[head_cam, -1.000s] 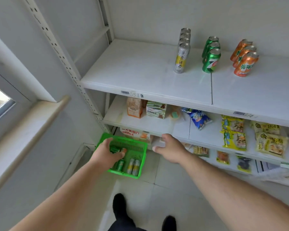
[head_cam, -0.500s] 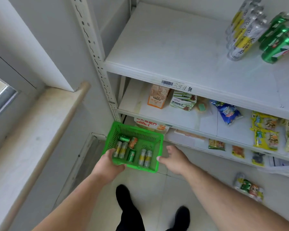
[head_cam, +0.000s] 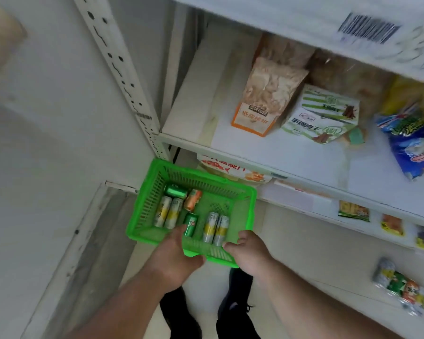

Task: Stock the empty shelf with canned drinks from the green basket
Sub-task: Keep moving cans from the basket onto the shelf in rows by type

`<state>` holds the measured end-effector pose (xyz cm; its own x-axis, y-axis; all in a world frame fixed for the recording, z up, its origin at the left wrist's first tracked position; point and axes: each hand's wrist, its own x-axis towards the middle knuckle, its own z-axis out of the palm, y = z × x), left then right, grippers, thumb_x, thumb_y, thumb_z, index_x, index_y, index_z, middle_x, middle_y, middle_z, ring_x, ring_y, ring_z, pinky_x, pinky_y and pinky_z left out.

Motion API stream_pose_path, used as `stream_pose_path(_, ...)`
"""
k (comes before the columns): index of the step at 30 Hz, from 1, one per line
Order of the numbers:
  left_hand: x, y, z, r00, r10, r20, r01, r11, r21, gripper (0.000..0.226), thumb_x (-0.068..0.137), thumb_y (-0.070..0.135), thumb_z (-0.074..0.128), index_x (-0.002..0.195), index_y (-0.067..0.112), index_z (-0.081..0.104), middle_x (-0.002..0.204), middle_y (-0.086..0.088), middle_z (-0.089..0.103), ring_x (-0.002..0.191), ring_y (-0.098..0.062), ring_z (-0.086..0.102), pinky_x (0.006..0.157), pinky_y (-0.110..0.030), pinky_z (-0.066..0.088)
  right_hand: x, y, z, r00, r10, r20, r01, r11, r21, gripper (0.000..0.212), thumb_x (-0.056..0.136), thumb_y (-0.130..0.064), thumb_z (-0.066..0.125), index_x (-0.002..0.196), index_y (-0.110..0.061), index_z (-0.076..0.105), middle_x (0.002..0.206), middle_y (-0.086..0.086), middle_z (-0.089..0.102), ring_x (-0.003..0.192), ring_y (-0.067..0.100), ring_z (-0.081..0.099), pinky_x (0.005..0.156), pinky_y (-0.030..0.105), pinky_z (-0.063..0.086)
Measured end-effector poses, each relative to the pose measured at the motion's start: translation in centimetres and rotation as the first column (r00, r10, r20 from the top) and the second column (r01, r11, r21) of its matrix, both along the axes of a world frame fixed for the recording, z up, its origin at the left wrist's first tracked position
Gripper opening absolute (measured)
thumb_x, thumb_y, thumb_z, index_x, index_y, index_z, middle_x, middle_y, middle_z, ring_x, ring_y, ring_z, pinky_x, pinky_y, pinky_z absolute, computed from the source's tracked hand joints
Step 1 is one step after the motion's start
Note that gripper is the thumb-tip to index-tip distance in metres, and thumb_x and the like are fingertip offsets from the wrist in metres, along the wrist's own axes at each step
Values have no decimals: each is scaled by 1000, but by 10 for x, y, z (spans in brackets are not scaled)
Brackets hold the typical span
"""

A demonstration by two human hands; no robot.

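The green basket (head_cam: 240,204) sits low by the shelf's left post, over the floor. Inside lie several cans: a pair of silver-and-yellow cans (head_cam: 168,211) at the left, another pair (head_cam: 216,227) at the right, a green can (head_cam: 191,223) between them, a second green can (head_cam: 175,190) and an orange can (head_cam: 192,199) at the far side. My left hand (head_cam: 174,255) grips the near rim, thumb inside close to the green can. My right hand (head_cam: 250,253) holds the same rim further right. Only the front edge of the top shelf (head_cam: 304,28) shows.
The perforated shelf post (head_cam: 123,77) rises left of the basket, with a white wall beyond. Snack bags lie on the middle shelf: an orange-and-white one (head_cam: 262,101), a green-and-white one (head_cam: 323,116), a blue one (head_cam: 411,143). A wrapped pack of cans (head_cam: 402,289) lies on the floor at right.
The view has dropped and closed in on the basket, so the cans on the top shelf are out of sight. My hands sit closer together on the near rim.
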<state>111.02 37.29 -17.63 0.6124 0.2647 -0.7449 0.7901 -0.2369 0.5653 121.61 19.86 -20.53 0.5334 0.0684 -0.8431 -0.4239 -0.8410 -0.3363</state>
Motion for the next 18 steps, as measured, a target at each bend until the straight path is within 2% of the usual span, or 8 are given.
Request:
stream_pose_path(3, 21, -1, -83, 999, -32, -18, 32, 999, 32, 98, 78, 39, 81, 156, 25, 23, 153, 2, 40, 135, -15, 44, 106, -25, 38, 12, 8, -81, 999, -43, -16, 43, 999, -29, 46, 92, -21, 75, 129, 2, 61, 108, 16, 69, 109, 33, 67, 95, 39, 53)
stream_pose_path(4, 26, -1, -110, 998, -53, -26, 54, 998, 39, 98, 79, 39, 81, 156, 25, 23, 154, 1, 39, 136, -16, 43, 105, -23, 37, 14, 10, -105, 998, -49, -25, 49, 998, -33, 38, 93, -18, 74, 124, 2, 64, 132, 9, 56, 110, 35, 67, 95, 38, 52)
stream_pose_path(5, 31, -1, -135, 998, -62, -32, 63, 997, 38, 98, 79, 38, 81, 156, 24, 22, 155, 0, 39, 136, -16, 43, 103, -21, 36, 15, 11, -134, 998, -53, -28, 52, 998, -34, 26, 93, -17, 74, 115, -4, 67, 105, 20, 69, 105, 33, 66, 92, 37, 52)
stream_pose_path(6, 35, -1, -158, 997, -69, -34, 70, 997, 36, 98, 79, 38, 81, 156, 24, 22, 155, 0, 38, 136, -16, 44, 101, -19, 36, 15, 12, -160, 999, -47, -27, 46, 998, -43, 18, 93, -19, 75, 105, -12, 63, 89, 10, 54, 97, 29, 65, 87, 34, 53)
stream_pose_path(8, 41, -2, -198, 995, -89, -36, 91, 994, 52, 98, 79, 39, 81, 156, 23, 22, 156, 0, 38, 136, -17, 44, 97, -19, 37, 15, 14, -213, 999, -40, -15, 39, 998, -40, 23, 89, -25, 77, 93, -16, 57, 87, 7, 62, 84, 24, 62, 76, 34, 53)
stream_pose_path(12, 44, 0, -259, 992, -121, -40, 124, 990, 64, 96, 78, 39, 82, 155, 24, 27, 152, 2, 43, 132, -15, 48, 85, -18, 40, 17, 18, -293, 998, -49, -32, 48, 998, -43, 29, 89, -22, 75, 79, -20, 48, 70, 0, 51, 75, 24, 59, 70, 31, 48)
stream_pose_path(14, 45, 1, -282, 991, -127, -42, 130, 989, 67, 97, 75, 40, 84, 154, 26, 29, 152, 2, 44, 131, -14, 49, 83, -17, 42, 16, 22, -322, 998, -46, -42, 44, 998, -46, 28, 87, -20, 76, 73, -18, 51, 62, -1, 51, 61, 20, 54, 56, 27, 43)
stream_pose_path(18, 52, 3, -317, 989, -142, -51, 145, 986, 78, 96, 76, 39, 83, 153, 24, 29, 150, 1, 45, 131, -13, 48, 87, -17, 38, 14, 33, -371, 998, -27, -60, 24, 999, -45, 26, 78, -25, 76, 98, -10, 66, 82, 7, 68, 63, 18, 61, 46, 22, 43)
